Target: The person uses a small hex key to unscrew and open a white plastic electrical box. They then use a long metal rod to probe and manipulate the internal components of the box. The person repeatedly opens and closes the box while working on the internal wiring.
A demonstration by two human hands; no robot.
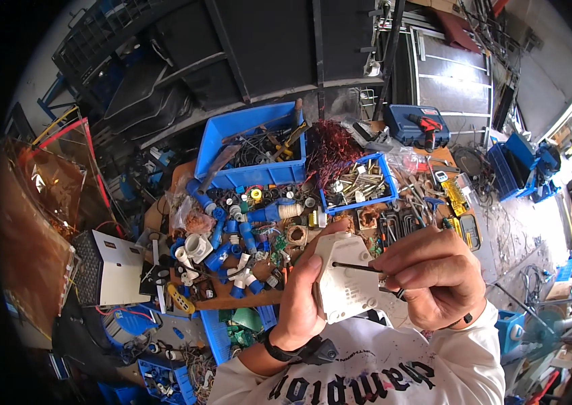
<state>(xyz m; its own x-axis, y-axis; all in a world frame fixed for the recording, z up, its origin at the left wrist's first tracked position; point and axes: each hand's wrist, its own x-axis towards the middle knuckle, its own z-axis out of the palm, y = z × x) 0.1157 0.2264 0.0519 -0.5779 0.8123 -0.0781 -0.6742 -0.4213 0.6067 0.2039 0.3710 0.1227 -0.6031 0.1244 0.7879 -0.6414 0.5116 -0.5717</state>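
In front of my chest, my left hand (298, 302) grips a white plastic housing (351, 291) by its left side, thumb on the near face. This face carries small holes and rows of little slots. My right hand (438, 275) is closed round a thin black hex key (357, 267). The key's long shaft lies nearly level, with its tip at a hole in the upper left of the housing. I cannot tell how deep the tip sits. My fingers hide part of the key's other end.
Behind my hands, the wooden bench (269, 298) carries blue and white pipe fittings (249, 236), a large blue bin (252, 177) of tools and cables, and a smaller blue crate (360, 200) of bolts. A red drill (428, 123) rests by its blue case (404, 115). More crates stand below left.
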